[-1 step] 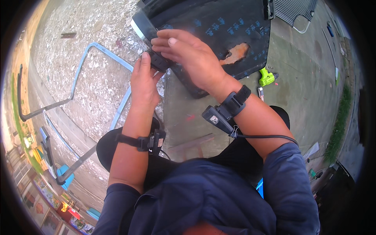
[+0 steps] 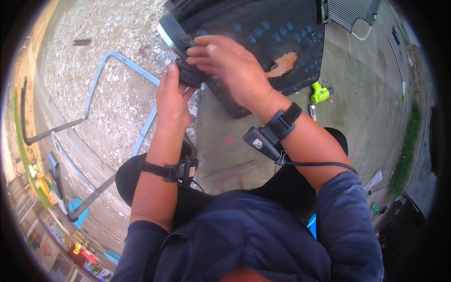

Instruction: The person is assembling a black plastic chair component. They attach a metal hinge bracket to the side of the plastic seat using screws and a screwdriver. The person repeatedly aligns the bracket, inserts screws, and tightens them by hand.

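My left hand [image 2: 173, 101] grips a black ribbed plastic block [image 2: 188, 76], thumb on its near side and fingers beneath. Just beyond the block is a curved black part [image 2: 176, 30] with a pale, shiny edge. My right hand [image 2: 237, 75] hovers by the block with fingers stretched out and nothing visible in them; it is slightly blurred. Whether its fingertips touch the curved part, I cannot tell. Behind my right hand lies a large black panel [image 2: 305, 66] with blue printed marks and a ragged torn patch [image 2: 284, 65] showing orange-brown.
A lime-green power drill [image 2: 320, 93] lies right of the panel, with a small white-and-dark item [image 2: 313, 112] near it. Bent light-blue tubing [image 2: 96, 80] and a dark bent bar [image 2: 56, 129] lie left over rubble-strewn ground [image 2: 127, 28]. A mesh frame [image 2: 357, 11] is at far right.
My right hand has shifted slightly to the right, away from the curved part. The left hand still holds the ribbed block, which has tipped a little.
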